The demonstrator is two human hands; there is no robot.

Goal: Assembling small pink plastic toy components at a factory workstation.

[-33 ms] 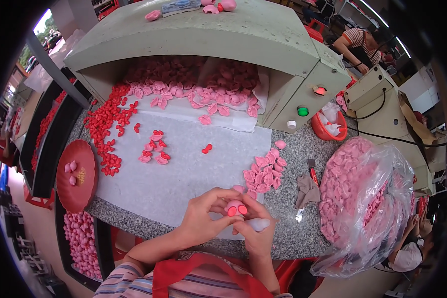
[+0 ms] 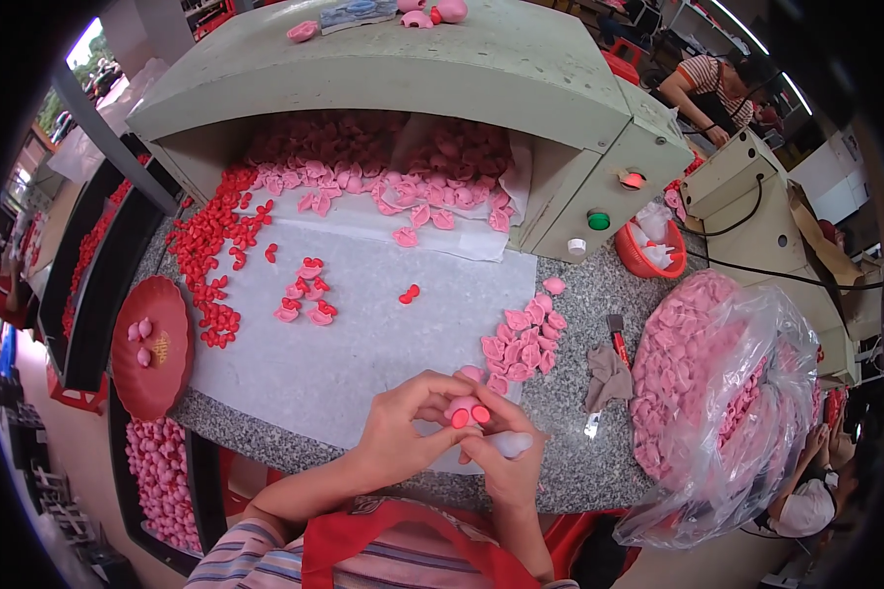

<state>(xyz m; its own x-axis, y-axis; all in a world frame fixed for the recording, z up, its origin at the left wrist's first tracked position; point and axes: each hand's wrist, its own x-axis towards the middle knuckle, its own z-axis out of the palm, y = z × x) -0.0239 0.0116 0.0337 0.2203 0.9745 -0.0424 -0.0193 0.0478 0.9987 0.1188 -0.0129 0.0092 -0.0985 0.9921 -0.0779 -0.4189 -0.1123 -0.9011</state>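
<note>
Close to the table's front edge, my left hand (image 2: 395, 430) pinches a small pink plastic piece (image 2: 462, 403) with two red round ends facing me. My right hand (image 2: 506, 466) grips the piece from the other side, fingers closed. Tucked in that hand is a whitish, translucent rounded object (image 2: 511, 445), perhaps a small squeeze bottle; most of it is hidden. Just beyond my right fingers lies a loose cluster of pink shell-like parts (image 2: 521, 344). On the white sheet (image 2: 363, 294), pink parts fitted with red pieces (image 2: 307, 293) sit left of a lone red piece (image 2: 409, 294).
A grey-green housing (image 2: 383, 93) with pink parts inside spans the back. Red pieces (image 2: 211, 245) are heaped at left beside a red dish (image 2: 157, 368). At right are a brush (image 2: 618, 339), a grey cloth (image 2: 609, 378), a plastic bag of pink parts (image 2: 697, 383) and an orange basket (image 2: 648, 257).
</note>
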